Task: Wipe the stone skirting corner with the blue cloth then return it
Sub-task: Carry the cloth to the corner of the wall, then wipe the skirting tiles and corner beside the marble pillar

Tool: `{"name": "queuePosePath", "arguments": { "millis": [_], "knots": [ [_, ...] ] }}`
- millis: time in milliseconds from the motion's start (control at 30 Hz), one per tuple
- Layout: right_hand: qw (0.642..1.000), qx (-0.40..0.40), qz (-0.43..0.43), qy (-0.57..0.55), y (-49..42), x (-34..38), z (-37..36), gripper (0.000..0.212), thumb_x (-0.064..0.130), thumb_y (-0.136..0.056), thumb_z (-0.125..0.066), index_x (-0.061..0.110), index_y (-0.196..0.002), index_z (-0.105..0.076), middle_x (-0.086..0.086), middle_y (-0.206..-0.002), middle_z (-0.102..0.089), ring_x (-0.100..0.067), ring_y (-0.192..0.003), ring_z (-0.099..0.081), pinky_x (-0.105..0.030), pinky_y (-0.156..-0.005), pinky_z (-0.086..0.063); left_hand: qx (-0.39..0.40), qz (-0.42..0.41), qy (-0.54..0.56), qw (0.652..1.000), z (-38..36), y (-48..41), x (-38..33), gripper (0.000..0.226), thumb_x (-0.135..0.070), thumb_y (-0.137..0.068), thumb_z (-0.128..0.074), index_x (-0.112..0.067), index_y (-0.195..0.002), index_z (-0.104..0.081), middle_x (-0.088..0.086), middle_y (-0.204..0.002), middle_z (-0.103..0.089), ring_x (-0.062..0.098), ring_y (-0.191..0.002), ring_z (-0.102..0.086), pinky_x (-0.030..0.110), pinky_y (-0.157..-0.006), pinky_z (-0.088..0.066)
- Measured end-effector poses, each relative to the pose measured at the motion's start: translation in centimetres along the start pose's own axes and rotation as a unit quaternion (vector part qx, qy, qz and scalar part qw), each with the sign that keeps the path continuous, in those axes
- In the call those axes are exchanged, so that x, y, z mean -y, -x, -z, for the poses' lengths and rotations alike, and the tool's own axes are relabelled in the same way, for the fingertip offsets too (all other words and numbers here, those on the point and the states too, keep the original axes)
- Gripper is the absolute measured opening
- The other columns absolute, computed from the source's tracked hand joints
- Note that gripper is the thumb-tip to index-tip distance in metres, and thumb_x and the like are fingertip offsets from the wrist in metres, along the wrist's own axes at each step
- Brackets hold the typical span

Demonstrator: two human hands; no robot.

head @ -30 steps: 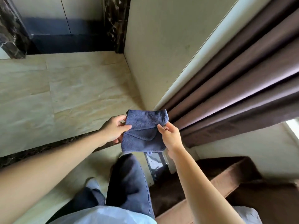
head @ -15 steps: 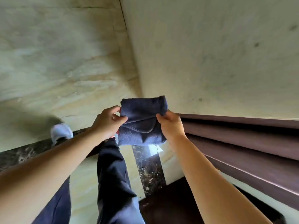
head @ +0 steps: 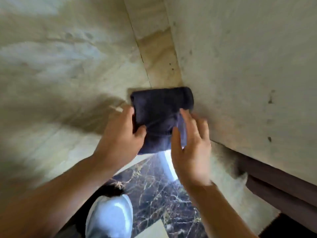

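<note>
The folded blue cloth is held low, at the foot of the cream wall where the beige stone skirting meets the floor. My left hand grips the cloth's left edge, thumb on top. My right hand is at its right edge with fingers spread, thumb and forefinger pinching a flap. The view is blurred by motion. A dark veined stone strip runs below the cloth, along the corner.
The beige marble floor fills the left. The cream wall rises on the right, with the brown curtain at its lower right. My white shoe stands on the floor near the dark stone strip.
The view has dropped closer to the floor and wall corner. Both hands have carried the cloth down and forward to the skirting. My right hand's fingers have spread.
</note>
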State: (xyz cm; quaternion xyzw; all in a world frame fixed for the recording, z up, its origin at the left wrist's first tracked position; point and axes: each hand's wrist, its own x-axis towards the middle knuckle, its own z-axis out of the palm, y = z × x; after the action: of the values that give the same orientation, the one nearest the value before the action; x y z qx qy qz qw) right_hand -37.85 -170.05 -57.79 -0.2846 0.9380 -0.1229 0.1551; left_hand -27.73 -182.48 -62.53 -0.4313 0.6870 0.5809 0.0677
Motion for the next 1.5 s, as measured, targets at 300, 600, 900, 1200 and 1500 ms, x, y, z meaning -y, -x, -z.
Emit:
{"name": "queuePosePath", "arguments": {
  "millis": [300,600,900,1200,1500],
  "knots": [
    [0.975,0.054,0.162,0.139,-12.7,7.4,-8.5,0.068,0.061,-0.099,-0.018,0.029,-0.159,-0.010,-0.009,-0.169,-0.010,-0.035,-0.156,-0.005,-0.058,-0.119,-0.015,-0.167,-0.153,-0.377,0.898,11.4,-11.3,-0.5,0.042,-0.041,-0.091,-0.043,-0.019,-0.126,-0.052,0.009,-0.141,-0.049,0.037,-0.125,-0.042,0.045,-0.103,-0.031],
    [0.955,-0.003,0.255,0.152,-22.2,10.4,-9.0,0.059,0.051,-0.104,-0.020,0.031,-0.159,-0.016,-0.005,-0.170,-0.014,-0.033,-0.156,-0.011,-0.057,-0.119,-0.021,-0.288,-0.086,-0.373,0.878,18.0,-18.2,0.2,0.078,-0.061,-0.087,-0.039,-0.017,-0.150,-0.027,0.021,-0.161,-0.019,0.044,-0.148,-0.015,0.058,-0.117,-0.012],
    [0.975,-0.013,0.179,0.131,-21.6,11.6,-9.6,0.059,0.051,-0.102,-0.022,0.033,-0.159,-0.016,-0.005,-0.168,-0.019,-0.035,-0.151,-0.023,-0.057,-0.115,-0.024,-0.293,-0.090,-0.363,0.880,17.9,-19.0,0.5,0.080,-0.062,-0.085,-0.039,-0.015,-0.149,-0.027,0.023,-0.159,-0.018,0.046,-0.147,-0.013,0.061,-0.115,-0.011],
    [0.961,-0.017,0.230,0.151,-22.3,12.0,-9.4,0.058,0.044,-0.103,-0.025,0.029,-0.159,-0.018,-0.004,-0.169,-0.015,-0.031,-0.155,-0.014,-0.055,-0.118,-0.025,-0.293,-0.073,-0.382,0.873,18.1,-18.8,0.0,0.081,-0.061,-0.084,-0.039,-0.014,-0.149,-0.031,0.022,-0.159,-0.022,0.045,-0.147,-0.015,0.060,-0.116,-0.015],
    [0.963,0.022,0.184,0.197,-10.6,5.6,-8.1,0.061,0.048,-0.094,-0.039,0.030,-0.152,-0.034,-0.009,-0.168,-0.019,-0.038,-0.148,-0.026,-0.059,-0.102,-0.042,-0.277,-0.082,-0.347,0.892,18.1,-19.0,0.0,0.081,-0.058,-0.081,-0.044,-0.014,-0.148,-0.029,0.022,-0.159,-0.018,0.046,-0.147,-0.009,0.059,-0.116,-0.006]
  ]
}}
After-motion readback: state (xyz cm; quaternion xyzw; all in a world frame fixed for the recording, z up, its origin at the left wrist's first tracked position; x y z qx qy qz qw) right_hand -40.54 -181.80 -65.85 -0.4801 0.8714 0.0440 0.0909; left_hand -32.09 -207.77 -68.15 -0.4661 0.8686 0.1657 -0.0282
